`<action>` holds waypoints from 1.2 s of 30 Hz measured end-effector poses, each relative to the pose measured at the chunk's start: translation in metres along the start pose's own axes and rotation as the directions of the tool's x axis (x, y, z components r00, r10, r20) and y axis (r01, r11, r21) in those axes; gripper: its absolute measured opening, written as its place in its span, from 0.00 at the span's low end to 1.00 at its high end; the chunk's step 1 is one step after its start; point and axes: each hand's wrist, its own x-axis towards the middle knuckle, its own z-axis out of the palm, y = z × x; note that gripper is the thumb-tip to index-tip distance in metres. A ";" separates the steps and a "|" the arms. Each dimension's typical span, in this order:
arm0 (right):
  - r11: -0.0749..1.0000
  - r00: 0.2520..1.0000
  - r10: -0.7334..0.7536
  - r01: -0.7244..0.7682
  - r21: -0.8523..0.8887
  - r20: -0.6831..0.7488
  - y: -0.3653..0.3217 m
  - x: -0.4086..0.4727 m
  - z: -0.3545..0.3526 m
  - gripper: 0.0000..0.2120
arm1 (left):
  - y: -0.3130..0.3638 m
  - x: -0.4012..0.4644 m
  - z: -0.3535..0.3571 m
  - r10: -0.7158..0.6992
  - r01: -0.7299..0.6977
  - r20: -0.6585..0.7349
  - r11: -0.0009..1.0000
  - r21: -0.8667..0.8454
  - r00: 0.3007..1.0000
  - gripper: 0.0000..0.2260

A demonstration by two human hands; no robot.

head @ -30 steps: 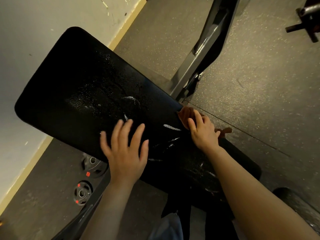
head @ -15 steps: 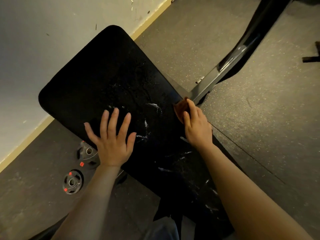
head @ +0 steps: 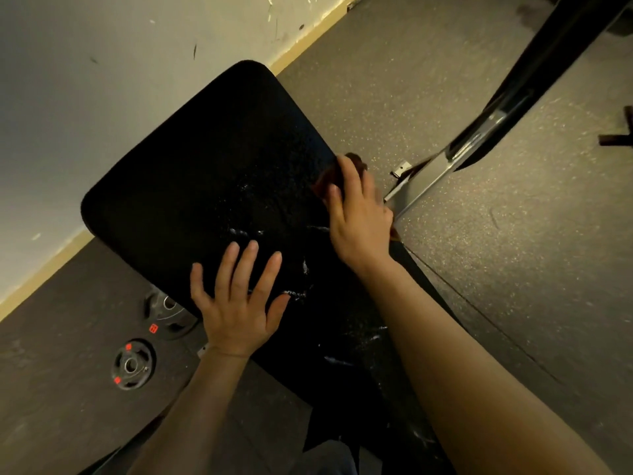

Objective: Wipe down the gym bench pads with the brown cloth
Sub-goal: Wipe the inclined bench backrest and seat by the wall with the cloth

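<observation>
Count of items in view: one black bench pad, one brown cloth, two hands, two weight plates, one metal frame bar.

Brown cloth sits at the right edge of the pad, about midway along its length, bunched and mostly hidden under the right hand. Only a dark reddish-brown fold shows past the fingertips, and a small lighter corner shows below the heel of the hand. Right fingers are bent over the cloth and press it against the pad edge.

Left hand lies flat on the pad's near left part, fingers straight and spread, holding nothing.

Pad surface is matte black with a fine grain, rounded corners, and scattered whitish wet streaks between and below the two hands.

Weight plates rest on the speckled rubber floor to the left, one partly under the pad edge, the other just beside it, both with red marks.
</observation>
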 end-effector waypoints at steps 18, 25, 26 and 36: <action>0.950 0.954 0.298 -0.294 -0.104 0.022 -0.004 -0.027 -0.002 0.28 | -0.076 0.041 -0.040 -0.049 0.051 0.044 0.998 -0.049 0.998 0.20; 0.953 0.958 0.288 -0.285 -0.107 0.011 -0.027 -0.013 0.003 0.28 | -0.126 0.085 -0.013 -0.100 0.100 0.075 0.995 0.005 0.992 0.26; 0.956 0.961 0.277 -0.274 -0.108 0.005 -0.032 -0.011 0.003 0.28 | -0.125 0.083 -0.013 -0.088 0.088 0.060 0.996 0.005 0.994 0.26; 0.991 0.995 0.095 -0.096 -0.089 -0.015 -0.115 0.059 0.010 0.27 | -0.130 0.086 -0.013 0.034 -0.026 0.099 0.996 -0.081 0.995 0.22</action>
